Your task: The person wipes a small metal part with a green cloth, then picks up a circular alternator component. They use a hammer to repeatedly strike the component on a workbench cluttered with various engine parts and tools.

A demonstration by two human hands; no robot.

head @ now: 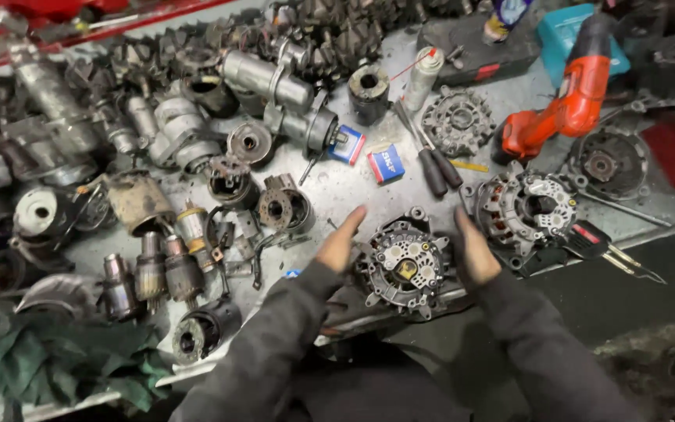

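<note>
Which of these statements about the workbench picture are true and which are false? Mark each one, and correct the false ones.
1. Both hands sit at the sides of a round alternator housing. True: the left hand is at its left edge and the right hand at its right edge.
2. The red power drill lies left of the hands. False: it lies at the upper right of the metal bench.
3. A green rag lies at the lower left. True.
4. The right hand holds the two black-handled screwdrivers. False: they lie on the bench beyond the hands, untouched.
5. Two small blue boxes sit beyond the hands. True.
</note>
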